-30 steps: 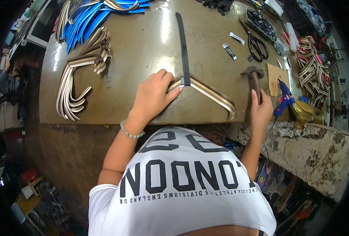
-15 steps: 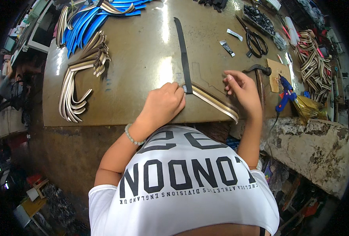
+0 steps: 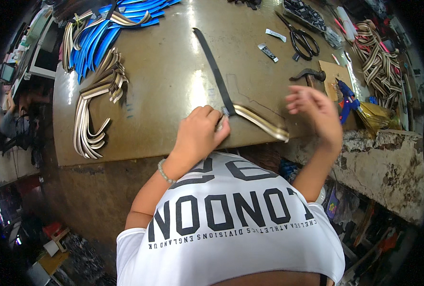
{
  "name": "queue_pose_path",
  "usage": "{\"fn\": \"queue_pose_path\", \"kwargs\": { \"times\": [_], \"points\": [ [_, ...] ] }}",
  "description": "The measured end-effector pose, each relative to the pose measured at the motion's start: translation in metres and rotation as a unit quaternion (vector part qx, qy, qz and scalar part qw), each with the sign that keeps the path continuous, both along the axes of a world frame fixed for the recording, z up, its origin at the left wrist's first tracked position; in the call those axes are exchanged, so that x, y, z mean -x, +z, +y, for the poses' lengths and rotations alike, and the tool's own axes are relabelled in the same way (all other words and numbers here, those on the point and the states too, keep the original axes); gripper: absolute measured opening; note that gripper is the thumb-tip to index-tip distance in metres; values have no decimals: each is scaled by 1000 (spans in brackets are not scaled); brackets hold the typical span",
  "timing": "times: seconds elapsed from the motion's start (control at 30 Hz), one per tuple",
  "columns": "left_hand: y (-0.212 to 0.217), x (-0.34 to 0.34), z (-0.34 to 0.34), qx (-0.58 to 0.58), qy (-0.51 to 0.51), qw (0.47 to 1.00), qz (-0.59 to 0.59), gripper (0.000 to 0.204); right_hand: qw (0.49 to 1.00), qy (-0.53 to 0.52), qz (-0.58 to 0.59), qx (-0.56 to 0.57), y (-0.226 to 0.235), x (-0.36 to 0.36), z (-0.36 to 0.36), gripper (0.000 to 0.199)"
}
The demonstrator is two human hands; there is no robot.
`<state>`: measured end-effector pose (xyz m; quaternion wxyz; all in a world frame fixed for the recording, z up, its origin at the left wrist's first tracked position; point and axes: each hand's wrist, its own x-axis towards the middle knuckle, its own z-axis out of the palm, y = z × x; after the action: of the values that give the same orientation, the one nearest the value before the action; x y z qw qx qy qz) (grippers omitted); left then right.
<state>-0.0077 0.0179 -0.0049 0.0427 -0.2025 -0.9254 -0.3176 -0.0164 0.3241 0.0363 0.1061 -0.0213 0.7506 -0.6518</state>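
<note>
My left hand (image 3: 201,131) is closed at the table's near edge, pinching the end of a striped webbing strap (image 3: 259,122) in brown, cream and white. The strap runs off to the right, its loose end blurred near the edge. A flat black strap (image 3: 214,69) meets it beside my fingertips and stretches away across the table; how the two join is hidden. My right hand (image 3: 317,112) is raised to the right, partly smeared by motion, fingers stretched out and holding nothing. Behind it lies a hammer (image 3: 312,75), its handle mostly hidden.
A blue glue gun (image 3: 347,103) lies at the right beside black scissors (image 3: 301,42) and two small tubes (image 3: 268,52). Bundles of striped straps (image 3: 85,121) and blue straps (image 3: 99,43) lie at the left. A tray of black buckles (image 3: 305,15) stands far right.
My right hand has moved right, away from the striped strap. The black strap's far end has swung left, and my left hand has turned slightly with the straps.
</note>
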Motion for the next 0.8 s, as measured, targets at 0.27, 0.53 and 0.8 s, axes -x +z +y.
{"fn": "queue_pose_path", "kwargs": {
  "times": [0.27,0.53,0.8],
  "points": [
    [-4,20,1,-596,121,728,-316,23,993,40,-57,98,-49,28,-87,38],
    [7,19,-2,-117,69,990,34,21,989,109,-13,103,-49,76,-130,23],
    [44,41,-19,5,87,989,-116,27,959,143,-192,153,-45,84,-113,44]
  ]
}}
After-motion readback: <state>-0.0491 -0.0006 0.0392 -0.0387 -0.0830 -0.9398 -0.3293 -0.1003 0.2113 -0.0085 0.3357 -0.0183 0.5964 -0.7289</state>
